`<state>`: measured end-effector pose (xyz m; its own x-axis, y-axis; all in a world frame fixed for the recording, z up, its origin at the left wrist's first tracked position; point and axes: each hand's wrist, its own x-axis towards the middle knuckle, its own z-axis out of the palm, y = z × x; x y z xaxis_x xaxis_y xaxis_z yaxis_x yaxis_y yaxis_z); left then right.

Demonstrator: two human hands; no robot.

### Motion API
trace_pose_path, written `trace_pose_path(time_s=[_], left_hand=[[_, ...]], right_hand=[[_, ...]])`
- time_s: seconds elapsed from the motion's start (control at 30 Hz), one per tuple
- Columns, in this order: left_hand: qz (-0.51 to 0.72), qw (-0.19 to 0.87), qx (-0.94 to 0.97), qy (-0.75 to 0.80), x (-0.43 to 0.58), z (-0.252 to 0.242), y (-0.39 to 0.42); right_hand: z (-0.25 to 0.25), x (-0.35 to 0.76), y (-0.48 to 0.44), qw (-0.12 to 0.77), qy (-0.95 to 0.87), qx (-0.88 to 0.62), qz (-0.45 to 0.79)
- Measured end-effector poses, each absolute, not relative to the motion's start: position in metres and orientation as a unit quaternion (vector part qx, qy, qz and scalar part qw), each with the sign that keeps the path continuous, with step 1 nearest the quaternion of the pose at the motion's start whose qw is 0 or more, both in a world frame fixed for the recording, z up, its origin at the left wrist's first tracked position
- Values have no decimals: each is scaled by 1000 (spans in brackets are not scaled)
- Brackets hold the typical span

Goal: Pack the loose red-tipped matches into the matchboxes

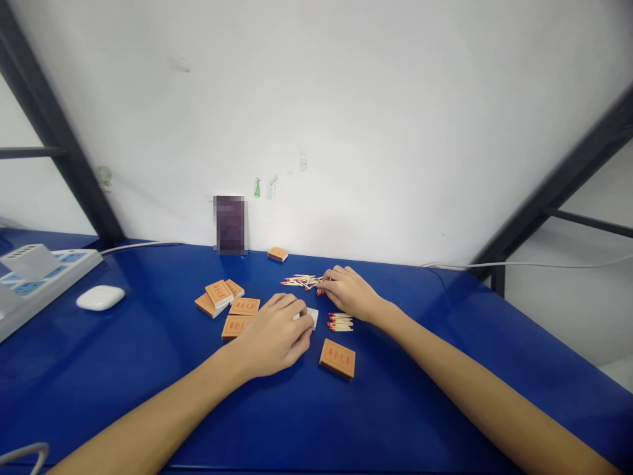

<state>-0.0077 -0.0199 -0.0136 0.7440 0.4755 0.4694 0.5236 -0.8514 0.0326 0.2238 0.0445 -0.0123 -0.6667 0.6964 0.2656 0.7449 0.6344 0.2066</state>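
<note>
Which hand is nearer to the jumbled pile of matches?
Right. The right hand is at the right end of the jumbled pile of matches; the left hand is farther off, on the pile's near side, closer to the person.

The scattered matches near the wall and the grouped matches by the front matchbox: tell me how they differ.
The scattered matches lie crisscrossed; the grouped matches lie roughly parallel. Heads in the scattered matches point various ways; those in the grouped matches face left. Both have red heads and pale sticks.
</note>
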Motion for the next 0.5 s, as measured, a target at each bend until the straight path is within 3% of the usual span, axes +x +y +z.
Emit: trace_pose_path(time_s=[0.5], left_hand=[[-238,50,-932,-268,-8,-12,-21]], right_hand=[[-14,211,36,90,-917,-363,-136]])
